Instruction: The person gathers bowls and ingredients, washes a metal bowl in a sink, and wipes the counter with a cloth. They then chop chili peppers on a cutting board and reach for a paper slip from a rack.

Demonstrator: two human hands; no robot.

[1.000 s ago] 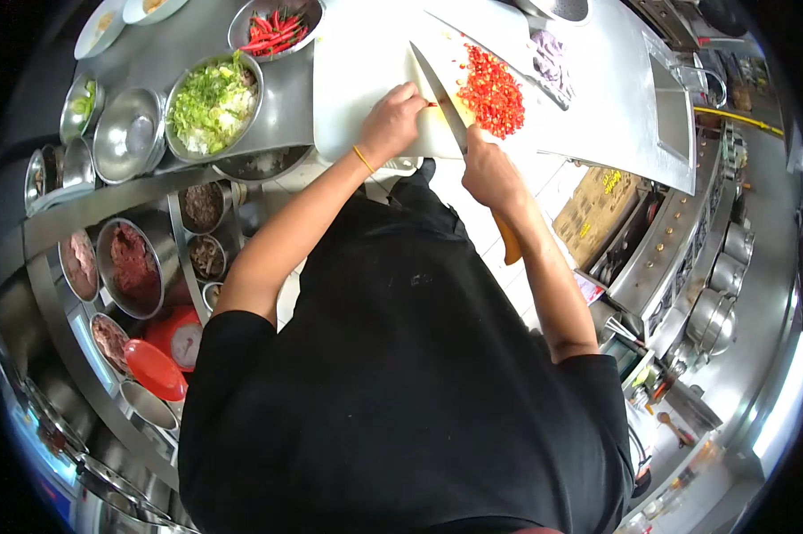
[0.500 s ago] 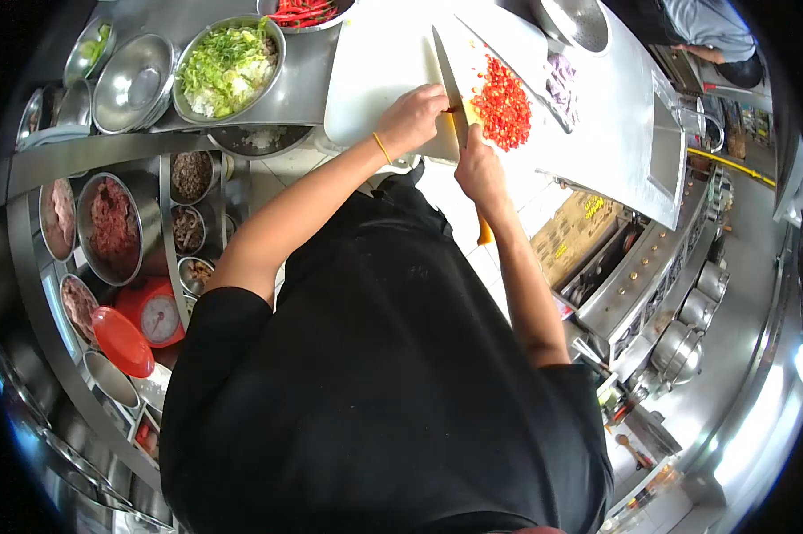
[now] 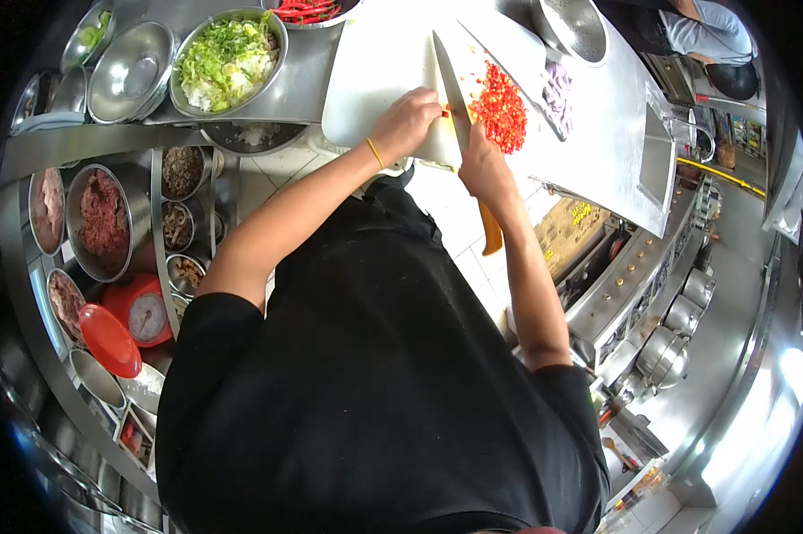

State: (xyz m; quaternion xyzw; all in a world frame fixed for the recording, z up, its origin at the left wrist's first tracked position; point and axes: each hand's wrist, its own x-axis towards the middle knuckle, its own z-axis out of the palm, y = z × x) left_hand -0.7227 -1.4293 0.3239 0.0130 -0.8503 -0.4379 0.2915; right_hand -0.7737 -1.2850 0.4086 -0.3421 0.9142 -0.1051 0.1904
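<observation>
My right hand (image 3: 486, 169) is closed round a long knife (image 3: 451, 82), its orange handle jutting out below the fist. The blade points away from me over a white cutting board (image 3: 366, 76). Curled fingers of my left hand (image 3: 408, 123) sit just left of the blade, pressing on a red chili (image 3: 445, 113) that is mostly hidden; only a small red end shows by the fingertips. Right of the blade lies a heap of chopped red chili (image 3: 501, 111). Farther right is a small pile of pale purple chopped onion (image 3: 558, 93).
A bowl of shredded greens (image 3: 228, 62), a bowl of whole red chilies (image 3: 305, 11) and stacked steel bowls (image 3: 133, 71) stand left. A perforated steel bowl (image 3: 575, 28) is at back right. Meat bowls (image 3: 103, 222) and a red scale (image 3: 143, 311) sit on a lower shelf. A person (image 3: 708, 31) stands beyond.
My right hand and the knife have drawn slightly toward me, and more of the handle shows. My left hand stays at the blade. The view has shifted a little.
</observation>
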